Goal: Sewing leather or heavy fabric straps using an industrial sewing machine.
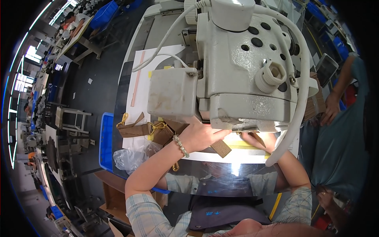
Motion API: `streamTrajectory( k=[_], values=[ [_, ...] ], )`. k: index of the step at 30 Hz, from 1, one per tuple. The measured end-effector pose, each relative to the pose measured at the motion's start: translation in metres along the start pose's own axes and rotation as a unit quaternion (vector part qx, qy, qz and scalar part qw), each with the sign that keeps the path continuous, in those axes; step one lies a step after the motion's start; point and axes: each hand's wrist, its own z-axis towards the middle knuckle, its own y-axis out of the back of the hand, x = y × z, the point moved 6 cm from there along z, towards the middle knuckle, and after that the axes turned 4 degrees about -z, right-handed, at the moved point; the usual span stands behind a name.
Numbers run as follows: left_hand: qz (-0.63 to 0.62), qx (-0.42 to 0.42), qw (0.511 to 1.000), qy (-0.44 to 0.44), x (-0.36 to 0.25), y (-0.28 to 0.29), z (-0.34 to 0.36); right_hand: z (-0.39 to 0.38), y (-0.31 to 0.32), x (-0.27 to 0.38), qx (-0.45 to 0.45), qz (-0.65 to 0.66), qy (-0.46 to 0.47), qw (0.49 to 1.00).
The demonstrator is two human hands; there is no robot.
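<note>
Below the head of a large pale-grey sewing machine (252,106), my left hand (201,137) reaches in from the left, wearing a beaded bracelet (181,146). Its thumb points right, at the upper edge of a flat brown piece (221,149); the other fingertips are hidden by the machine. Opposite it, my right hand (265,140) has its fingers closed at a narrower brown strip (258,139), its tips partly covered. A white sheet with yellow strips (246,147) lies lit beneath both hands. Left of my left hand, brown pieces (136,130) lie with a yellow cord (156,126).
A crumpled clear plastic bag (132,159) rests beside a blue bin (106,142) on the left. A thick white cable (300,91) loops down near my right forearm. The glossy table edge (221,175) lies before me. Another person's hand (331,108) is at the right, by stacked cardboard (314,104).
</note>
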Motion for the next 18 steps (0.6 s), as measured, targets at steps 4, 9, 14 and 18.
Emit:
streamTrajectory(
  k=[4,9,14,18],
  values=[
    [0.015,-0.042,0.999,-0.025,-0.002,0.005,0.003,-0.004,0.005,-0.013,0.027,0.263,-0.156,0.952],
    [0.003,-0.077,0.995,-0.059,-0.007,0.013,0.001,0.001,0.007,-0.007,0.055,0.271,-0.177,0.945],
    [0.002,-0.073,0.995,-0.072,-0.007,0.010,0.003,-0.001,0.006,0.001,0.045,0.263,-0.198,0.943],
    [0.003,-0.066,0.996,-0.053,-0.005,0.006,0.002,-0.006,0.004,-0.002,0.035,0.246,-0.190,0.950]
  ],
)
